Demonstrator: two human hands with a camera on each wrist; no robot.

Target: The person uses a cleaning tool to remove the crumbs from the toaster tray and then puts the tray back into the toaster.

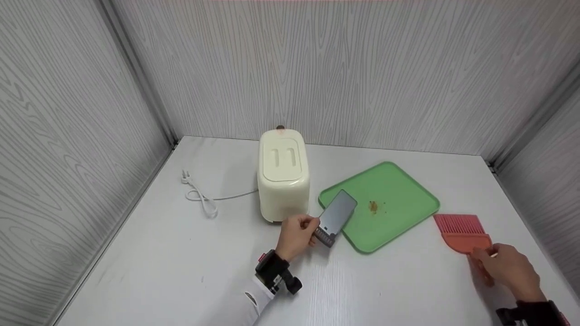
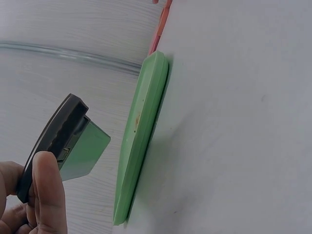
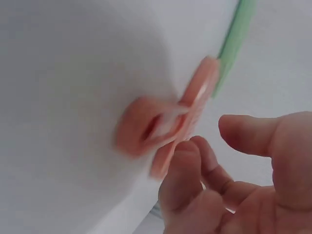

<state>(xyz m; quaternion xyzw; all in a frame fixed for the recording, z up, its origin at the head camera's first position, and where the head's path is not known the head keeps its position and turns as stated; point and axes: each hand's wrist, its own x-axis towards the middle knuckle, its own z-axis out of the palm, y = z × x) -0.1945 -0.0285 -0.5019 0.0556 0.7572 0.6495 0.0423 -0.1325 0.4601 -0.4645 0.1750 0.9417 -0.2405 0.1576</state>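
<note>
My left hand (image 1: 297, 235) pinches a bench scraper (image 1: 337, 213) by its dark ribbed handle. Its shiny flat blade reaches over the near left edge of a green tray (image 1: 408, 181). In the left wrist view, the scraper (image 2: 58, 126) is held up apart from the tray, and the blade mirrors green. A small pile of brown crumbs (image 1: 373, 207) lies on the tray. At the right, my right hand (image 1: 512, 269) is at the handle of an orange hand brush (image 1: 466, 240) with red bristles. The right wrist view shows thumb and fingers spread apart beside the blurred brush (image 3: 195, 92).
A cream toaster (image 1: 284, 194) with a lid on top stands left of the tray. Its white cord and plug (image 1: 199, 197) lie on the white table (image 1: 149, 271). Grey wood-grain panels (image 1: 317, 72) wall in the back and both sides.
</note>
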